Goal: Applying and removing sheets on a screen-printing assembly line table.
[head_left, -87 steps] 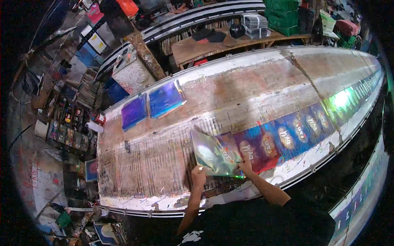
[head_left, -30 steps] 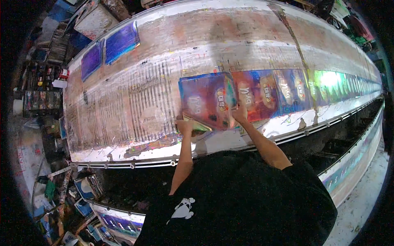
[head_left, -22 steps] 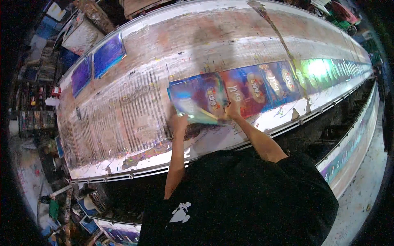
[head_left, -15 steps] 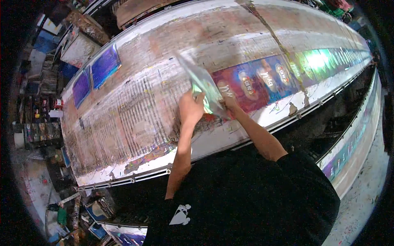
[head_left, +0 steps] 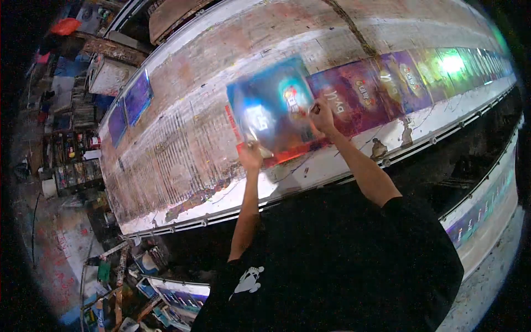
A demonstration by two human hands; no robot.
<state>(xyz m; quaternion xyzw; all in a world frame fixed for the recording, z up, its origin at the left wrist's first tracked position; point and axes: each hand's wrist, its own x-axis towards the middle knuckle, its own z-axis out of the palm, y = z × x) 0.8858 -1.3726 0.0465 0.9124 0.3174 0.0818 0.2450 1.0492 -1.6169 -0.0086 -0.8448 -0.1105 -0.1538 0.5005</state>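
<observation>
My left hand [head_left: 251,156] grips the lower left corner of a glossy, translucent blue printed sheet [head_left: 265,105], slightly blurred, with a red edge showing along its bottom and left side. My right hand [head_left: 322,119] pinches the same sheet at its right edge. The sheet lies at the left end of a row of printed sheets [head_left: 404,82], red, purple and yellow-green, running along the near side of a long, paint-stained printing table [head_left: 188,144]. Whether the held sheet rests fully on the surface or is slightly raised, I cannot tell.
Two blue-purple sheets [head_left: 138,97] lie at the table's far left. Cluttered shelves of cans and tools [head_left: 77,166] stand left of it. A second long table [head_left: 478,210] with printed sheets runs at my right. A wooden table [head_left: 171,16] and a pale box [head_left: 110,74] sit beyond.
The sheet, folded upright between my hands half a second ago, is now spread out facing up, farther left of the row's other sheets. My right hand has moved up; the view has shifted slightly.
</observation>
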